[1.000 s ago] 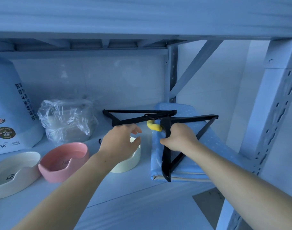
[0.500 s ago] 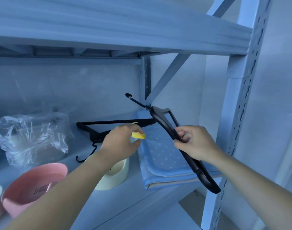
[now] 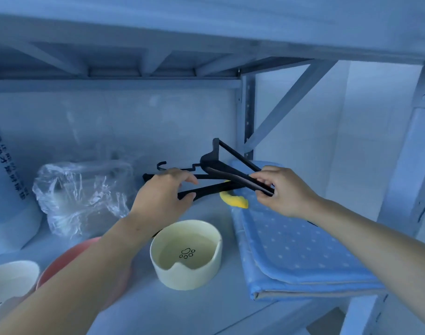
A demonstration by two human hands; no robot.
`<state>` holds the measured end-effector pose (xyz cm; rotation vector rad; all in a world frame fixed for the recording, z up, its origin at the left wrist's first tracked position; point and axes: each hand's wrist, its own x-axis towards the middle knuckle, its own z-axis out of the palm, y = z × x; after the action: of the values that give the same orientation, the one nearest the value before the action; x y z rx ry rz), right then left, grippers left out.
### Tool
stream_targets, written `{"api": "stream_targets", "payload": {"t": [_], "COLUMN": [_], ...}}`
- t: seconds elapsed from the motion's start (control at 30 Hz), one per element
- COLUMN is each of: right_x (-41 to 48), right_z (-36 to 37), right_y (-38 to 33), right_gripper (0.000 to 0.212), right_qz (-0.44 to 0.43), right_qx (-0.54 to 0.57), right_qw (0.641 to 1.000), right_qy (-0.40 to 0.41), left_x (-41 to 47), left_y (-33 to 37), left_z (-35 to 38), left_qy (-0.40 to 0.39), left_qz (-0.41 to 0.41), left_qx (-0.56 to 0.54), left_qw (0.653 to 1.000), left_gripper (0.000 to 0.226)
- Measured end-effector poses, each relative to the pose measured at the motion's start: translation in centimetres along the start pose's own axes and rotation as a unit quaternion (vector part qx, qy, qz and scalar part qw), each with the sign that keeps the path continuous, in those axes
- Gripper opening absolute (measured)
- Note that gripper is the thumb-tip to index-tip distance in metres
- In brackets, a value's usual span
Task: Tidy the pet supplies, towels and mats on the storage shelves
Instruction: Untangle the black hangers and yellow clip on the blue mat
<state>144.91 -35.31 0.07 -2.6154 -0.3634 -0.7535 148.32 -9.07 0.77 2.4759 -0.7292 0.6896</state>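
Here right hand (image 3: 282, 193) pinches raised hanger (image 3: 214, 163), left hand (image 3: 162, 197) lower hanger (image 3: 206, 189).

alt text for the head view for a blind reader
On a metal shelf, the right hand holds a raised black hanger while the left hand grips a second hanger lying flat. A cream paw-print bowl, a folded blue mat and a yellow object sit nearby.

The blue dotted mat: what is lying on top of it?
A yellow object lies at the far left corner of the blue mat. The right forearm hides its right edge.
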Motion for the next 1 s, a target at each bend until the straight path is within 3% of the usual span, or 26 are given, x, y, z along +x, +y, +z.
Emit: {"api": "stream_targets", "payload": {"t": [0.17,0.4,0.57,0.8,1.0], "right_x": [4.2,8.6,9.7,11.1,11.5], "right_z": [1.9,3.9,5.9,7.5,8.2], "right_y": [1.1,2.5,3.0,4.0,3.5], "right_gripper": [0.021,0.017,0.026,0.029,0.025], "right_qz": [-0.051,-0.08,-0.11,-0.116,-0.126], "right_qx": [0.028,0.061,0.089,0.085,0.1], "right_qw": [0.998,0.992,0.984,0.972,0.969], "right_qy": [-0.037,-0.076,-0.11,-0.188,-0.187], "left_x": [1.2,2.8,3.0,2.8,3.7], "left_y": [-1.5,-1.8,-1.8,-2.2,-2.9], "left_z": [-0.3,1.0,2.1,2.4,2.9], "left_qy": [0.009,-0.049,-0.098,-0.103,-0.114], "left_qz": [-0.045,-0.072,-0.104,-0.146,-0.157], "left_qx": [0.021,0.043,0.078,0.081,0.094], "left_qw": [0.999,0.995,0.987,0.98,0.977], "left_gripper": [0.018,0.022,0.033,0.033,0.031]}}
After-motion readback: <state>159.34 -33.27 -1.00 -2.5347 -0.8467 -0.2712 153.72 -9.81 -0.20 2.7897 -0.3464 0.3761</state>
